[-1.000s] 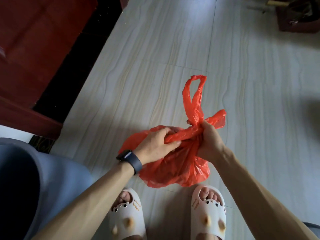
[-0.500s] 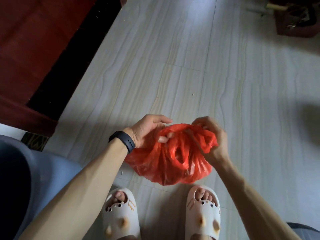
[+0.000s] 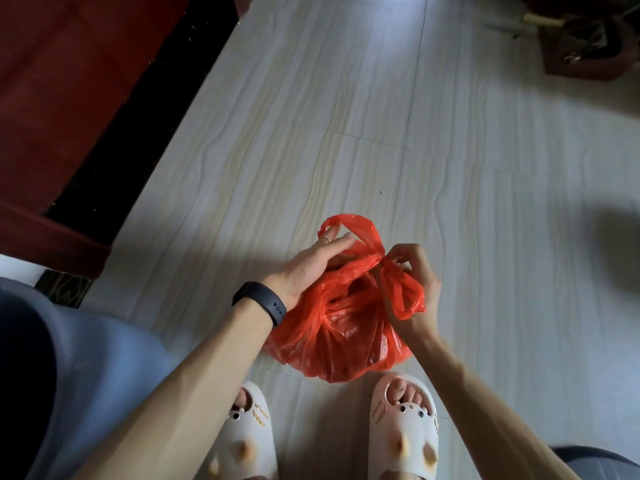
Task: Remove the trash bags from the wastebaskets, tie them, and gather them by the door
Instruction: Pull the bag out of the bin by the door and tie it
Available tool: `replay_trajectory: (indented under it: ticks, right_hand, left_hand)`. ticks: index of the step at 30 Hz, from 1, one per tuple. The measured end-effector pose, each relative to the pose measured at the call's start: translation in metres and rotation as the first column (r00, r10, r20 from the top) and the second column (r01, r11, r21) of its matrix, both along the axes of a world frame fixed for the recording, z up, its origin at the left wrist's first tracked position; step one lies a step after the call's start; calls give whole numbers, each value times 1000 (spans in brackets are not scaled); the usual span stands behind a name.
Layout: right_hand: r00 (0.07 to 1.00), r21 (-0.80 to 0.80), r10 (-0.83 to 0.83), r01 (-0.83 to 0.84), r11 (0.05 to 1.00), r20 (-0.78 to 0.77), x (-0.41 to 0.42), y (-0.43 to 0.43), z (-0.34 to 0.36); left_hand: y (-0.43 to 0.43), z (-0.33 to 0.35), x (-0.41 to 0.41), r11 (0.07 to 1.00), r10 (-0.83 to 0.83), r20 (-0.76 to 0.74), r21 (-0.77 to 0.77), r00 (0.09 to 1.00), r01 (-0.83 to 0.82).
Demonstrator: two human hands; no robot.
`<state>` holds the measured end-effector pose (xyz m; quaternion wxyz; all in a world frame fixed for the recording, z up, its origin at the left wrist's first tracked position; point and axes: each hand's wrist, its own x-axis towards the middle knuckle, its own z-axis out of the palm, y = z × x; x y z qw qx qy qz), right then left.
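Observation:
A filled red plastic trash bag (image 3: 343, 344) rests on the pale tiled floor just in front of my feet. My left hand (image 3: 311, 268), with a black band on the wrist, lies on the bag's top left, its fingers through one handle loop. My right hand (image 3: 414, 282) pinches the other handle at the crossing point, and that handle's loose end hangs over my palm. The two handles cross at the bag's mouth.
A dark red wooden door or cabinet (image 3: 69, 98) with a black base strip runs along the left. A dark reddish container (image 3: 585, 46) holding clutter stands at the far right. My white slippers (image 3: 403, 431) stand right behind the bag. Pale floor (image 3: 381, 116) stretches ahead.
The handles stood up long and straight a second ago, then were bunched down on the bag. Now they are crossed over the mouth, and my left fingers have slipped through one loop.

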<state>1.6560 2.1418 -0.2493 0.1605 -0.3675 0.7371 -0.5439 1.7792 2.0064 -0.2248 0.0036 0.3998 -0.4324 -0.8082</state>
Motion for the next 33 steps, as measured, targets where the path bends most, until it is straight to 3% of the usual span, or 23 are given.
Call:
replay_trajectory:
  ticks: [3, 6, 13, 16, 19, 23, 26, 29, 31, 33]
  right_hand:
    - [994, 26, 54, -52, 998, -92, 2, 2, -4]
    - [985, 36, 84, -80, 996, -149, 3, 3, -6]
    - [975, 52, 118, -110, 993, -189, 8, 6, -2]
    - [973, 40, 109, -102, 994, -202, 9, 7, 2]
    - [965, 31, 138, -135, 990, -222, 12, 7, 5]
    - [972, 45, 173, -168, 985, -160, 15, 8, 9]
    - [974, 76, 195, -187, 979, -114, 19, 7, 12]
    - [973, 185, 191, -164, 969, -134, 24, 7, 18]
    - [973, 212, 129, -87, 973, -192, 19, 13, 20]
    - [957, 234, 83, -17, 972, -276, 11, 26, 24]
  left_hand:
    - [3, -4, -5, 996, 93, -42, -3, 995, -93]
    - [7, 2, -10, 980, 169, -40, -103, 985, -172]
    - [18, -1, -11, 915, 393, 82, -135, 916, -381]
    - [26, 0, -3, 956, 258, 181, -190, 949, -224]
    - [29, 9, 2, 992, 60, 203, -123, 977, -35]
    - [31, 20, 1, 979, 186, 68, -92, 980, -180]
    - [37, 30, 1, 922, 382, -15, 82, 924, -379]
    - [36, 33, 1, 752, 616, 14, 287, 787, -594]
    - [32, 32, 6, 651, 716, 56, 307, 696, -694]
    - [29, 37, 12, 640, 733, 62, 272, 677, -718]
